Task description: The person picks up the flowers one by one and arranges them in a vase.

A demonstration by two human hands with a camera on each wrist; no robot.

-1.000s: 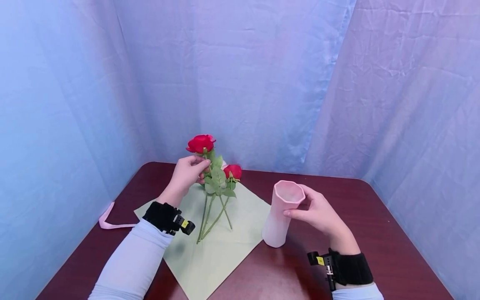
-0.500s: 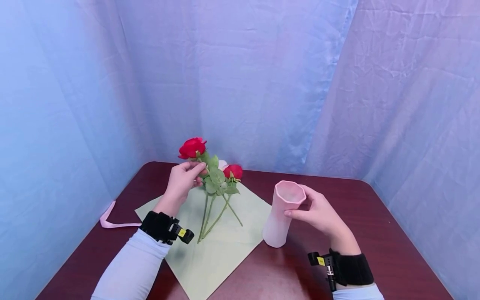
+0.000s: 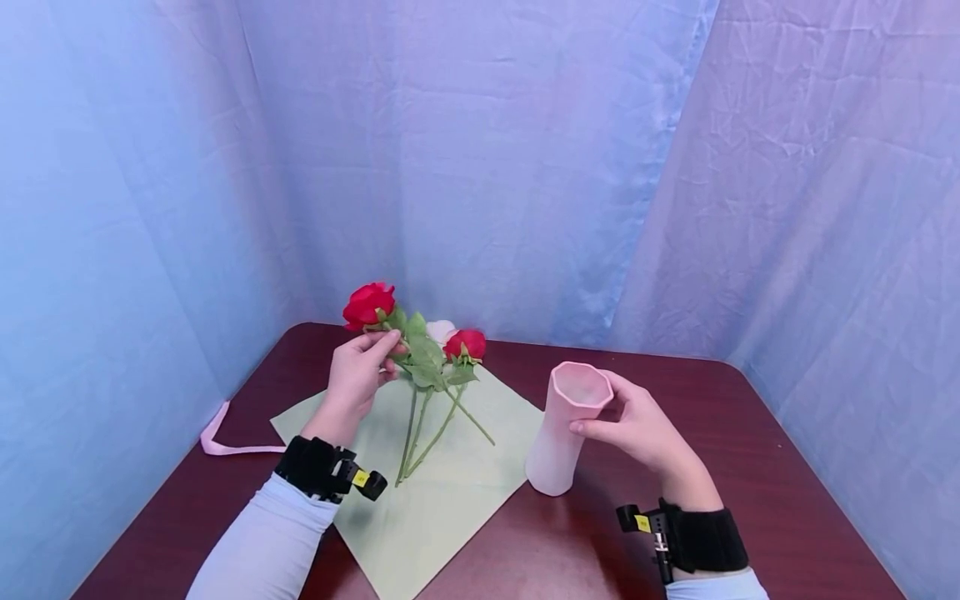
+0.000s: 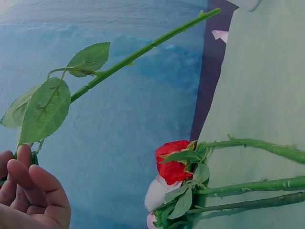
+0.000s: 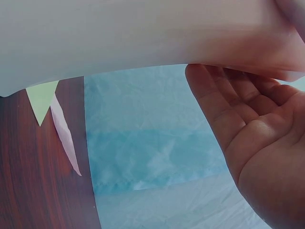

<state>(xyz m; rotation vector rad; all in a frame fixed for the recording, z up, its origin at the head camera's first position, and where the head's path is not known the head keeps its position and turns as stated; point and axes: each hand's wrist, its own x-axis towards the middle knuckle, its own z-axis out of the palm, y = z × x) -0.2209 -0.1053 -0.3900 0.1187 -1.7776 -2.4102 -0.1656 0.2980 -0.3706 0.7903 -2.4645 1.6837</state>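
Note:
My left hand [image 3: 356,375] pinches a red rose [image 3: 369,305] by its stem, just under the bloom. The rose is tilted, its bloom to the left and its stem end to the lower right. In the left wrist view its leafy green stem [image 4: 143,50] runs clear of the fingers, with the bloom out of sight. On the pale green paper [image 3: 442,517] lie another red rose [image 3: 467,343] and a white flower [image 3: 440,332]; a pinkish bloom [image 4: 151,220] shows partly. My right hand [image 3: 637,429] grips a pink-and-white vase [image 3: 557,442] near its rim. The vase stands upright.
A pink ribbon [image 3: 232,451] lies at the left of the dark red-brown table [image 3: 750,467]. Blue-violet curtains [image 3: 495,167] hang behind the table and on both sides. The vase's base is beside the paper's right corner.
My left hand has moved left and slightly down with the rose. The bloom has tipped leftward, and the stem end has swung right and up. The right hand and vase have stayed put.

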